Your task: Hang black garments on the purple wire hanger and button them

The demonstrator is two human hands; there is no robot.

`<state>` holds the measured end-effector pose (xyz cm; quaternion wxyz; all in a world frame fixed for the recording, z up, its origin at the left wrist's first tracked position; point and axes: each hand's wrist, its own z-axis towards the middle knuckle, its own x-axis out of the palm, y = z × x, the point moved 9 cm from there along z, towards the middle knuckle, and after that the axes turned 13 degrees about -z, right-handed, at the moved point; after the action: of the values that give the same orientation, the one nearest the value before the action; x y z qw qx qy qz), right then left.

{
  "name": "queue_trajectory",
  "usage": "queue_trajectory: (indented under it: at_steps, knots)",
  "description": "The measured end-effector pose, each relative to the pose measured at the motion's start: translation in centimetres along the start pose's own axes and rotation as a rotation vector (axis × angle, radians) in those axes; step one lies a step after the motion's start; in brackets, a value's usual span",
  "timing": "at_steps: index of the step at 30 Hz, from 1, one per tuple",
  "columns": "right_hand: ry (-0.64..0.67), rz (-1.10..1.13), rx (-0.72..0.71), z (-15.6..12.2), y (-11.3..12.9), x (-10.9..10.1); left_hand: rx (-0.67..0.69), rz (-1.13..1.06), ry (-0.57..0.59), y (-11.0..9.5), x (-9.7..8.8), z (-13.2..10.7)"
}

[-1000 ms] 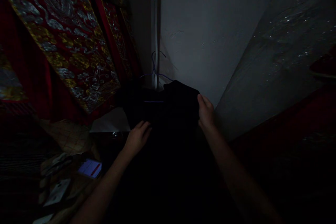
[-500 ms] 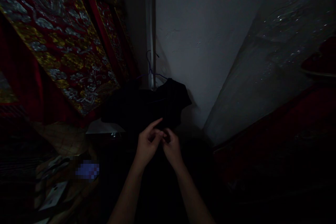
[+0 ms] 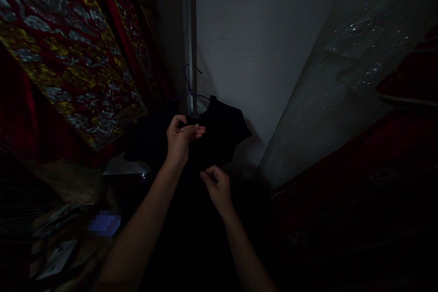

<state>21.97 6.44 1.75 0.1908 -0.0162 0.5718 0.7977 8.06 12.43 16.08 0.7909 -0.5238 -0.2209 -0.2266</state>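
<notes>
A black short-sleeved garment (image 3: 222, 127) hangs on a thin purple hanger (image 3: 189, 89) against a pale upright strip. My left hand (image 3: 179, 141) is raised in front of the garment's neck, index finger bent, the other fingers stretched to the right and apart from it. Nothing shows between them. Lower and to the right, my right hand (image 3: 218, 187) is closed, thumb and fingertips drawn together in front of the garment's dark front. Whether they pinch cloth or something small is lost in the dark.
Red cloth with gold and silver embroidery (image 3: 78, 64) hangs at the left. Below it lie a phone-like white object (image 3: 58, 258) and a blurred blue patch (image 3: 105, 223). Clear plastic sheeting (image 3: 342, 68) covers red cloth on the right. A grey wall (image 3: 253, 32) stands behind.
My hands, close together before, have separated. The left has moved up toward the garment's neck; the right stays low. The whole view has shifted slightly.
</notes>
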Motion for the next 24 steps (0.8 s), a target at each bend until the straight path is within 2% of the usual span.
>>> queue_trajectory:
  at_steps: [5, 7, 10, 12, 14, 18, 21, 24]
  knots:
    - [0.055, 0.020, 0.039, -2.2, -1.9, 1.3, 0.068, -0.007, -0.034, -2.6, 0.5, 4.2]
    - [0.098, 0.002, 0.042, -3.2, -2.6, 1.6, 0.070, 0.026, -0.025, -2.8, 0.4, 4.7]
    - [0.254, -0.050, 0.011, -2.9, -2.2, 2.0, 0.069, 0.082, 0.046, -2.8, 0.6, 4.0]
    - [0.352, -0.072, -0.035, -1.1, -0.4, 1.6, 0.076, 0.114, 0.135, -2.9, 1.2, 3.2]
    - [0.349, -0.065, -0.115, 2.0, 2.8, 0.3, 0.106, 0.146, 0.230, -3.2, 2.0, 2.5]
    - [0.110, -0.063, -0.389, 8.5, 11.3, -3.3, 0.168, 0.190, 0.355, -4.0, 3.4, 1.7]
    - [0.099, -0.190, -0.564, 11.2, 15.6, -3.3, 0.188, 0.189, 0.369, -4.5, 3.8, 1.7]
    - [0.172, -0.321, -0.643, 12.2, 17.3, -2.5, 0.184, 0.187, 0.357, -4.7, 3.5, 1.8]
